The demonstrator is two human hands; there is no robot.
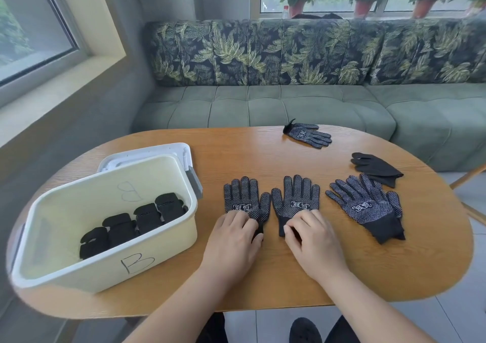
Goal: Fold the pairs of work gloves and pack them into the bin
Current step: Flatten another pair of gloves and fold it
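Looks like laying-out time: pressing the left glove (246,198) flat on the tabletop (236,153) with a loose, open left hand (231,233) grip, pinching the cuff of the right glove (295,198) in the right hand (313,237) grip, probably stacking and folding next before dropping beside the folded pairs (131,224) in the bin (105,271).

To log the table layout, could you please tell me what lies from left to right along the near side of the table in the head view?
Cream bin marked B, holding folded gloves → flat dotted glove under the left hand → second flat dotted glove under the right hand → stacked dotted gloves.
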